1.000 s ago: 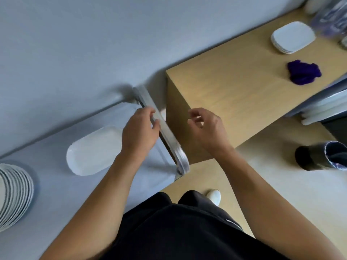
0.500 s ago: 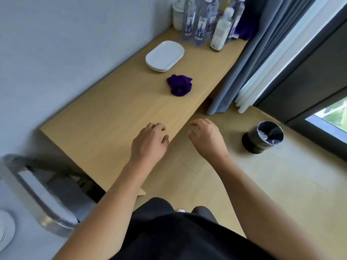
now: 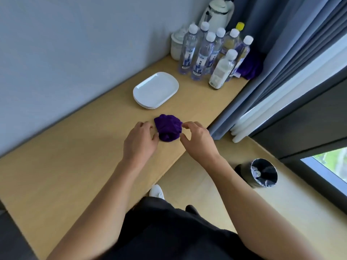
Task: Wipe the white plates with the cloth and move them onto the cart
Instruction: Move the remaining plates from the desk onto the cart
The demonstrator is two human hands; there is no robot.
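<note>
A small stack of white rounded-rectangle plates (image 3: 155, 90) rests on the wooden desk (image 3: 65, 166), near the wall. Just in front of it lies a crumpled purple cloth (image 3: 168, 127). My left hand (image 3: 139, 140) is at the cloth's left side and my right hand (image 3: 197, 139) at its right side. Both have fingers apart and curved around the cloth, at or just off its edges. Neither hand holds anything. The cart is out of view.
Several water bottles (image 3: 204, 53), a white jar (image 3: 177, 45) and a white kettle (image 3: 216, 12) crowd the desk's far end by the grey curtain (image 3: 272, 62). A dark waste bin (image 3: 262, 172) stands on the floor at the right. A second purple cloth (image 3: 250, 67) lies behind the bottles.
I have turned from the cart to the desk. Both hands moved forward from the desk's front edge to either side of the purple cloth.
</note>
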